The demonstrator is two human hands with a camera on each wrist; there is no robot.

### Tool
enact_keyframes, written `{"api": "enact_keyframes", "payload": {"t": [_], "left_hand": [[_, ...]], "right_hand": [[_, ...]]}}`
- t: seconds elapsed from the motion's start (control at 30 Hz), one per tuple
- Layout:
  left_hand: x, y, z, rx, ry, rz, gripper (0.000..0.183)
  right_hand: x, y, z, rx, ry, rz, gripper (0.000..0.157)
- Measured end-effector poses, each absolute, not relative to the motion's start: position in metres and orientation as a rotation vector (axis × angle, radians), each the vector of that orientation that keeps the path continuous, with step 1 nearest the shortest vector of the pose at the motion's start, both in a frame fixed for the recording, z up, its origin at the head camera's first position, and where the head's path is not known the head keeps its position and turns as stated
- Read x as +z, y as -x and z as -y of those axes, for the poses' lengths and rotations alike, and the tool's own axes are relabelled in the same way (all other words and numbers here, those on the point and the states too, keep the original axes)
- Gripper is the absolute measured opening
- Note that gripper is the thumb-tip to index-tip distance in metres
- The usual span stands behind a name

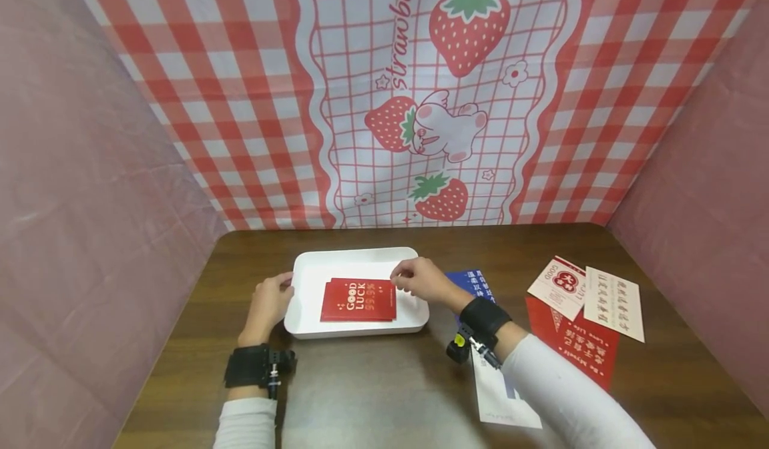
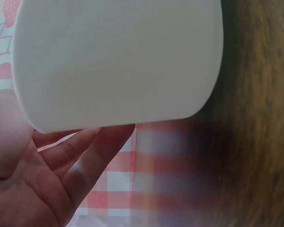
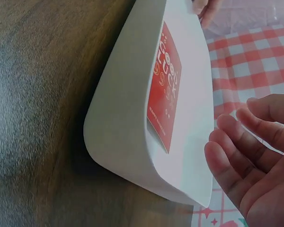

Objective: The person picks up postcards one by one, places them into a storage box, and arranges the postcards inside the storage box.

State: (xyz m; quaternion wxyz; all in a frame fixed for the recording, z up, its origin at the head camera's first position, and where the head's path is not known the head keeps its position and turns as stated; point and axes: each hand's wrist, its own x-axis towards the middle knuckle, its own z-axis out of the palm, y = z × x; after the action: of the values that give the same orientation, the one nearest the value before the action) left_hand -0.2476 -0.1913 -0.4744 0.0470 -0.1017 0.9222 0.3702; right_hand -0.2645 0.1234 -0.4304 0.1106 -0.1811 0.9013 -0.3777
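A white tray (image 1: 360, 259) stands on the table with a small stack of red "GOOD LUCK" cards (image 1: 359, 299) lying in it. At the tray's left end, my left hand (image 1: 270, 305) rests its fingers against the rim. In the left wrist view, the tray's wall (image 2: 123, 66) hides some of those fingertips. My right hand (image 1: 423, 280) hovers over the tray's right end, close to the top card. Its fingers (image 3: 241, 142) are loosely bent, and nothing shows between them in the right wrist view.
Right of the tray, a blue card (image 1: 471, 282) and a white sheet (image 1: 501, 405) lie partly under my right arm. Farther right, a red card (image 1: 579, 342), a white "GOOD LUCK" card (image 1: 559, 287) and a cream card (image 1: 613, 304) overlap. A checked strawberry cloth (image 1: 258, 122) hangs behind.
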Motion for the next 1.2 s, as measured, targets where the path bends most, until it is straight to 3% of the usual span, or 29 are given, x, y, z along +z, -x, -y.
{"api": "enact_keyframes", "payload": {"t": [1.2], "left_hand": [[-0.474,0.249,0.192,1.135,0.304,-2.813,0.043]], "right_hand": [[-0.421,0.275,-0.176,-1.288,0.479,-2.815,0.017]]}}
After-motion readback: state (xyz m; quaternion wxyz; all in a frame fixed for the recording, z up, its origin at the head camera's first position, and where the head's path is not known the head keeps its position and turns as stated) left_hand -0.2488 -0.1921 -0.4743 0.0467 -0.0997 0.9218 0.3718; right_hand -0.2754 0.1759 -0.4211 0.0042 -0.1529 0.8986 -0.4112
